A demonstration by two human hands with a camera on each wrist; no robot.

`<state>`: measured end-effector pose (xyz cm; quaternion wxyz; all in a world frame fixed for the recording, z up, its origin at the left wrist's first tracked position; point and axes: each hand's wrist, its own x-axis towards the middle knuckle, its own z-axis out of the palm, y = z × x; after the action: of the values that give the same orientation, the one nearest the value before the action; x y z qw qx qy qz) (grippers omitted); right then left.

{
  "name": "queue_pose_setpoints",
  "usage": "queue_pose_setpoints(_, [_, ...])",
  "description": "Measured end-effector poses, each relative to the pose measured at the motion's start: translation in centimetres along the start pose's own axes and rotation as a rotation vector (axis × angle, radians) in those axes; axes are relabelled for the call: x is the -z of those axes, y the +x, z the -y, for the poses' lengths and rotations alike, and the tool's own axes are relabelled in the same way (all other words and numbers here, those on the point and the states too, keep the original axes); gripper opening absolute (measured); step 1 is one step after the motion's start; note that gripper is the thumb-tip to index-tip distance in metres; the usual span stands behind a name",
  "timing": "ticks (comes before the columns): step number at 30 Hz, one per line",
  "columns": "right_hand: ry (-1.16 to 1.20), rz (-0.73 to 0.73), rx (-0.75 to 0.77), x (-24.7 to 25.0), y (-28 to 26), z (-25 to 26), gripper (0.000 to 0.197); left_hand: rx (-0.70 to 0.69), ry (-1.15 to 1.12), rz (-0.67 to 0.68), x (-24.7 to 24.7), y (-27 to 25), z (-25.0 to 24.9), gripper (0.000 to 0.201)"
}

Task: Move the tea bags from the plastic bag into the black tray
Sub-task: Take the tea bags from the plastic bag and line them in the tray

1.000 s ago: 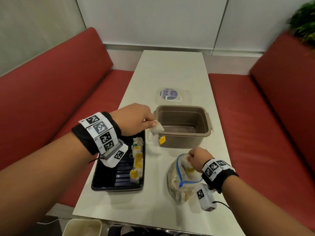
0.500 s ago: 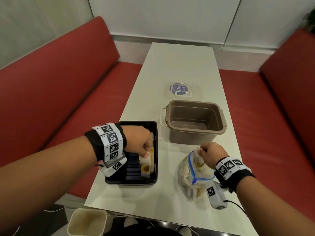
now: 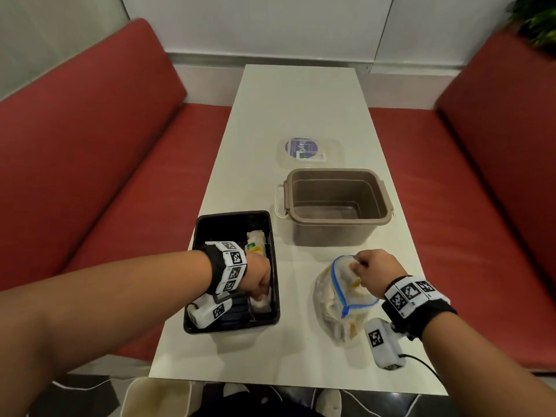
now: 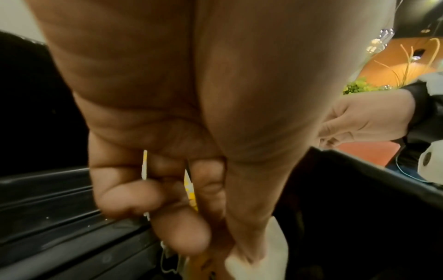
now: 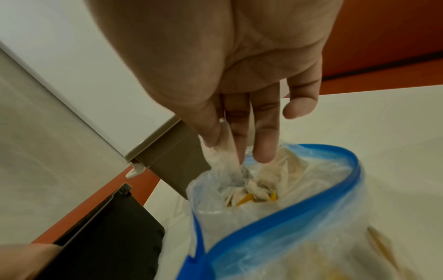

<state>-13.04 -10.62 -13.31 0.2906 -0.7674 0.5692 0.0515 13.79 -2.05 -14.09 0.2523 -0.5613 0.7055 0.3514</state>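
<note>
Left hand (image 3: 257,279) pinches a tea bag (image 3: 261,301) low in the black tray (image 3: 231,218); right hand (image 5: 230,79) pinches another inside the plastic bag (image 5: 299,227). Bags are light, soft, tearable: grip the pouch gently

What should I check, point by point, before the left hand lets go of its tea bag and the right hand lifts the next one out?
1. Left hand is inside the black tray, low at its near end: ok.
2. Left hand holds its tea bag with curled fingers and it hangs close above the tray floor: ok.
3. The tea bag already rests on the floor: cannot tell.
4. Row of tea bags lies along the tray's right side, with space beside it: ok.
5. Right hand pinches a tea bag at the mouth of the plastic bag: ok.
6. Plastic bag mouth stands open: ok.
</note>
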Motion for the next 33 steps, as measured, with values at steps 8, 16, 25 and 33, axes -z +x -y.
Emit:
queue_pose_setpoints(8, [0.020, -0.025, -0.023, 0.0, -1.0, 0.3, 0.020, -0.023, 0.062, 0.000, -0.4, 1.6, -0.3, 0.026])
queue_pose_setpoints(16, [0.076, -0.090, 0.018, 1.1, -2.6, 2.0, 0.016, -0.016, -0.042, -0.048, 0.5, 1.1, 0.5, 0.025])
queue_pose_setpoints(25, [0.211, -0.107, 0.291, 2.3, -3.5, 7.9, 0.011, -0.112, -0.206, -0.452, 6.5, -5.5, 0.6, 0.025])
queue_pose_setpoints(33, [0.351, -0.107, 0.417, 0.6, -2.9, 11.6, 0.034, -0.158, -0.179, -0.618, 6.4, -7.3, -0.8, 0.027])
